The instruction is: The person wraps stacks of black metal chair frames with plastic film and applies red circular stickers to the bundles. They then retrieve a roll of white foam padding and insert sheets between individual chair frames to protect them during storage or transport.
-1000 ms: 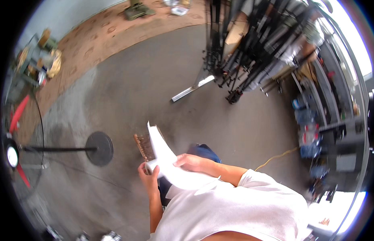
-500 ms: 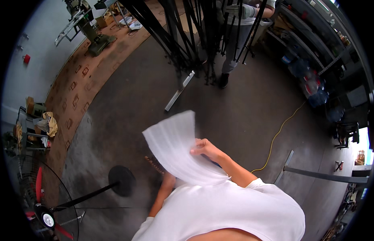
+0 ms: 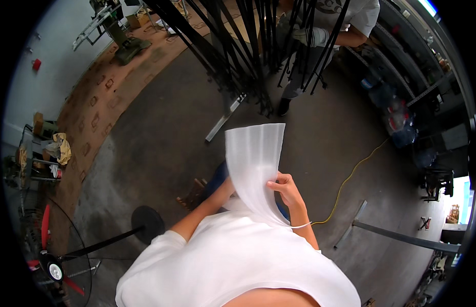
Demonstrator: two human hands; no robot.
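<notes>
White flexible sheet (image 3: 256,153) rises in a curve in front of the person's white shirt (image 3: 238,245). The right hand (image 3: 285,185) pinches its right edge; the left forearm (image 3: 204,206) runs behind it, so whether the left hand grips anything cannot be told. A yellow cord (image 3: 345,184) lies on the floor (image 3: 171,117) to the right.

The white sheet (image 3: 254,153), curled a second ago and slanting left half a second ago, now rises near the frame's centre, top edge almost level. The right hand (image 3: 285,187) has shifted rightward with it; the left forearm (image 3: 207,205) reaches higher, its end gone behind the sheet.
</notes>
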